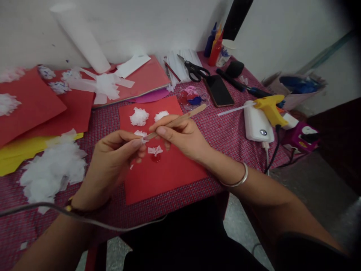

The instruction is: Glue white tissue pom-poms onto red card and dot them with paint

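Observation:
My right hand (180,137) pinches a wooden craft stick (186,116), whose far end points up to the right. Its lower tip meets a small bit of white tissue paper (145,139) held between the thumb and fingers of my left hand (120,154). Below both hands lies a red sheet (166,177) with white tissue tufts (139,116) on its upper part. Near its middle, a few tissue pieces (155,151) stand in a wet-looking patch, probably glue. A loose heap of white tissue squares (56,169) sits to the left of my left hand.
Black scissors (194,69), a phone (219,91) and a paint-smeared plastic piece (194,98) lie behind the sheet. At right are a yellow glue gun (270,109), a white power bank (258,122) and cords. A cable (93,223) crosses my left forearm.

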Motion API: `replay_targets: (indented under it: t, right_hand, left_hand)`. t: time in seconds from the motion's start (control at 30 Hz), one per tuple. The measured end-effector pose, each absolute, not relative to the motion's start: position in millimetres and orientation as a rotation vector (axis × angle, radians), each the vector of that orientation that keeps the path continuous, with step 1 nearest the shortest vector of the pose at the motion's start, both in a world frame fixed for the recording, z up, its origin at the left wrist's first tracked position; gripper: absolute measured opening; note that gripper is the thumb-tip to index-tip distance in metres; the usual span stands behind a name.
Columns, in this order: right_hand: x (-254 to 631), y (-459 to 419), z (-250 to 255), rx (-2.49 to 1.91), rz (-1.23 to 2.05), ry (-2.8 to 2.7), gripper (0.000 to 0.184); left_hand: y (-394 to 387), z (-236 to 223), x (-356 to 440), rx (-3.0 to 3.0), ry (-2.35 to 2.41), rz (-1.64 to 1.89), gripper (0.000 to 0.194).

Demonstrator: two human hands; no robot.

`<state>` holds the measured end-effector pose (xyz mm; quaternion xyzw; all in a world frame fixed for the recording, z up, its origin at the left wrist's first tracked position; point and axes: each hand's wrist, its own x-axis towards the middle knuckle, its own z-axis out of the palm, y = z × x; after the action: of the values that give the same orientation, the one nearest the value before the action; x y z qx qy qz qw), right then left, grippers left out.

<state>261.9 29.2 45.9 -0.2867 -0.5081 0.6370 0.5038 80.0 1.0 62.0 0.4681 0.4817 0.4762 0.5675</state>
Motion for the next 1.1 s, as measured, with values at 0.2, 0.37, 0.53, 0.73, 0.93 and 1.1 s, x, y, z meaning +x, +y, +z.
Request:
replay_targets:
  t: [0.2,0.37,0.53,0.73,0.93,1.1]
  right_hand:
    - [249.0,30.2,36.2,-0.726,1.832,-0.955,0.012]
    - [263.0,46.1,28.3,-0.824,2.002,-0.902,0.016]
    - [290.2,66.3,23.9,-1.015,1.948,-1.293,0.017]
    - [296.6,71.9,25.1,-1.076,1.872,-1.390,0.021]
    - [289.8,63.8,27.7,-1.045,1.822,-1.529,0.019]
    - [284.5,60.9,23.5,-1.063,1.775,-1.613,0.018]
  left_hand:
    - [-2.3,49.9,77.1,1.579,1.242,1.186,0.012]
    - [8.1,41.8,65.4,1.993,1.187,1.007,0.043]
    - [21.0,30.6,71.8,2.220,1.199,0.776,0.011]
    - [26.2,21.6,87.2,2.250,1.249,0.629,0.010]
    - [29.0,24.0,81.8,2.075,1.342,0.635,0.013]
    - [27.6,25.1,78.1,2.020,1.389,0.622,0.010]
